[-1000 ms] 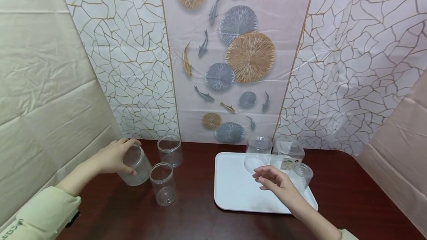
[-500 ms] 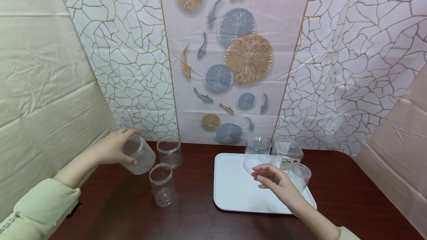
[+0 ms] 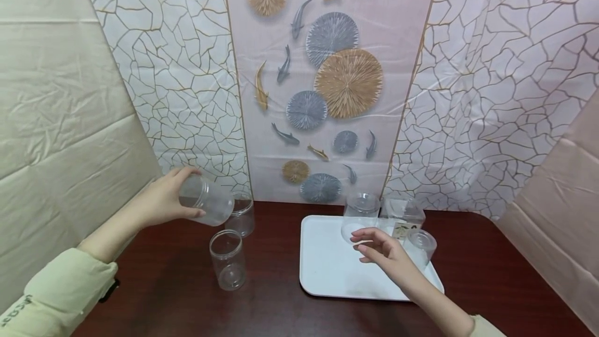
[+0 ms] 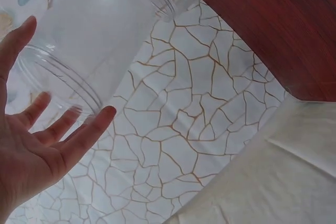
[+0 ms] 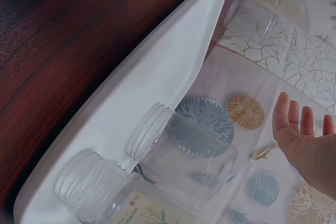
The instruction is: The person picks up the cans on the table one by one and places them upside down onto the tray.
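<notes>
Lifted and swung rightward since the earlier head frame, the clouded jar [image 3: 217,206] now lies almost on its side above the table [image 3: 168,285]. The left hand [image 3: 164,196] holds it by its ringed end, thumb and fingers spread wide around it. That grip looks risky: the wall seems smooth, so a loose thumb might let the jar slip. Below its free end stands the front jar [image 3: 228,264], upright; just right of that is the rear jar [image 3: 243,221], which the clouded jar partly covers. Whether those two touch, I cannot tell; swinging lower could knock the rear jar over. Farther right is the white tray [image 3: 323,267], bearing a round jar [image 3: 362,209]. The right hand [image 3: 386,254] hangs before it, fingers loosely bent and holding nothing; a careless sweep could topple the squarish jar [image 3: 407,209] or the small jar [image 3: 423,246] beyond.

As for writing, the left sleeve [image 3: 65,285] carries dark lettering, too unclear to read. On the squarish jar, the label [image 5: 144,211] shows "HUACHA" beside printed flowers; no other words are legible.
</notes>
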The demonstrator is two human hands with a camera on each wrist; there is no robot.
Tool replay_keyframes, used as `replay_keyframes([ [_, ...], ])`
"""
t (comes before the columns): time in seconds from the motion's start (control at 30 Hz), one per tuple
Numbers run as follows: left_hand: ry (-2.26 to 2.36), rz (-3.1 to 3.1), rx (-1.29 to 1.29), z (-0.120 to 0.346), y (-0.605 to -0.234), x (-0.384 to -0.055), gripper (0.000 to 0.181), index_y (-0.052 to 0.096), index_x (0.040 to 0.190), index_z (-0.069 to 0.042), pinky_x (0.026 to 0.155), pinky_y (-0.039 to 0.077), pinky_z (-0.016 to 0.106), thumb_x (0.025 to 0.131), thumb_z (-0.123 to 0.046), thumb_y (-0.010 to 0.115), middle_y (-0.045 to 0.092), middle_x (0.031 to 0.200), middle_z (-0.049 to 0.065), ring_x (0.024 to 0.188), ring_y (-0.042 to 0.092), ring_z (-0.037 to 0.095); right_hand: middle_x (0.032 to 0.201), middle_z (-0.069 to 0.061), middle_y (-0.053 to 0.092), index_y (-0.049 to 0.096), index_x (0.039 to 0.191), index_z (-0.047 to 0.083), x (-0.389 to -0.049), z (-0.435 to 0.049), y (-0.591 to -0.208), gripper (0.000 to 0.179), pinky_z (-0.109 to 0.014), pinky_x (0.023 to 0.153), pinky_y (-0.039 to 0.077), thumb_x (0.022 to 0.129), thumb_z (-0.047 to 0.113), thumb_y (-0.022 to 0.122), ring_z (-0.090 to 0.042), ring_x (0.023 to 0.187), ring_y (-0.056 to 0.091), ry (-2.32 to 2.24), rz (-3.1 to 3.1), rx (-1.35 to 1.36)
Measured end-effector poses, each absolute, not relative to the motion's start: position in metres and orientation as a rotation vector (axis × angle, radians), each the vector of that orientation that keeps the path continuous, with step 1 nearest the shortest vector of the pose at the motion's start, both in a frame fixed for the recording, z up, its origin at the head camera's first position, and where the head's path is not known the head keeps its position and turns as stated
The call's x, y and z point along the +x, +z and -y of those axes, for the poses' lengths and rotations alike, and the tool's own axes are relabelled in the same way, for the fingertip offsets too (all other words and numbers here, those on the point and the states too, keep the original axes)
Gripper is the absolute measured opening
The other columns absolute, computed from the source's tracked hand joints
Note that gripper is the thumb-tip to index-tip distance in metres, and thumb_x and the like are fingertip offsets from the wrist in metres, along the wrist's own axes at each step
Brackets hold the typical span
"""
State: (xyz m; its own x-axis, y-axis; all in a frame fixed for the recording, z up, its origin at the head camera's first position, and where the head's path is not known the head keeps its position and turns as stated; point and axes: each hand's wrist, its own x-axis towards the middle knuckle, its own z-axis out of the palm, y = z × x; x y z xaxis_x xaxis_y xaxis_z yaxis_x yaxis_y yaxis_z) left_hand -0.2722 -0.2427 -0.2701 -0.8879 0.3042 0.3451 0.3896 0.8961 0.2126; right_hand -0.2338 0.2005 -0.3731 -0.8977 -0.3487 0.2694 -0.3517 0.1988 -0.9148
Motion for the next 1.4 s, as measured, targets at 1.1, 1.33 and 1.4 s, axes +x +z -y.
replay_keyframes([
  [1.1,-1.265,2.478,-0.496,0.169,-0.291,-0.269,0.076,0.041,0.137,-0.022,0.08,0.055,0.043,0.073,-0.029,0.082,0.042,0.132,0.013,0.118,0.049,0.034,0.139,0.01,0.039,0.029,0.145,0.009,-0.238,-0.192,-0.358,0.056,-0.036,0.089,0.052,0.095,0.012,0.053,0.003,0.114,0.051,2.031,2.343,0.641],
  [1.33,-1.56,2.354,-0.527,0.162,-0.297,-0.272,0.075,0.039,0.138,-0.019,0.079,0.055,0.034,0.075,-0.011,0.079,0.041,0.132,0.014,0.12,0.049,0.033,0.145,-0.003,0.032,0.026,0.147,0.015,-0.237,-0.189,-0.353,0.056,-0.034,0.09,0.052,0.097,0.01,0.051,-0.004,0.119,0.051,2.135,2.261,0.694],
  [1.4,-1.624,2.312,-0.555,0.159,-0.298,-0.273,0.075,0.038,0.139,-0.016,0.078,0.055,0.031,0.075,-0.007,0.077,0.041,0.132,0.015,0.121,0.049,0.034,0.144,0.002,0.033,0.027,0.147,0.018,-0.236,-0.189,-0.351,0.056,-0.034,0.09,0.052,0.097,0.008,0.05,-0.002,0.118,0.051,2.158,2.229,0.731],
])
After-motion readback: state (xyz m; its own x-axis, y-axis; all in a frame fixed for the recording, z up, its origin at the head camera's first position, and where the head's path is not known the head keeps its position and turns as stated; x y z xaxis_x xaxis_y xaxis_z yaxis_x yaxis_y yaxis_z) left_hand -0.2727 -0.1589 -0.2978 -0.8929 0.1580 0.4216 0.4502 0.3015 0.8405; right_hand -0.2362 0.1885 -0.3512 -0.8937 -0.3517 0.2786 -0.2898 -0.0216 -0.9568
